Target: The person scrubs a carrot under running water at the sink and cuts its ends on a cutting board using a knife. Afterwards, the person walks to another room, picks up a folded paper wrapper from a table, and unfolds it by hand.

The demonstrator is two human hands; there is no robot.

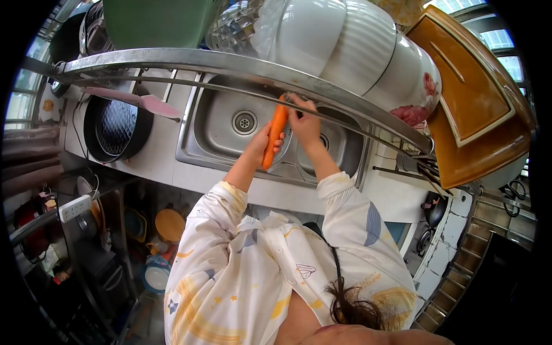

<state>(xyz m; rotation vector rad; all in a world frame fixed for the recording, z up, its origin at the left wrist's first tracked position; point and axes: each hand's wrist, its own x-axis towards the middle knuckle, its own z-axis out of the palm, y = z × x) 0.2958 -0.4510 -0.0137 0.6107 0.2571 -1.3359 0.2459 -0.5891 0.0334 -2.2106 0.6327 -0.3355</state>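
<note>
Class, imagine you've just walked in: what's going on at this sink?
A person holds a carrot in the left hand, over the double sink. The right hand is up by the carrot's far end; whether it grips a tool there is too hard to tell. White bowls sit above on a metal rack.

Daylight is let in by left window (17,106) and upper-right windows (497,39). White surface (152,171) is spanned by metal rack (172,56). Lower left is taken up by metal shelving (122,230); white tiles (457,221) with dark joints seen lower right.
</note>
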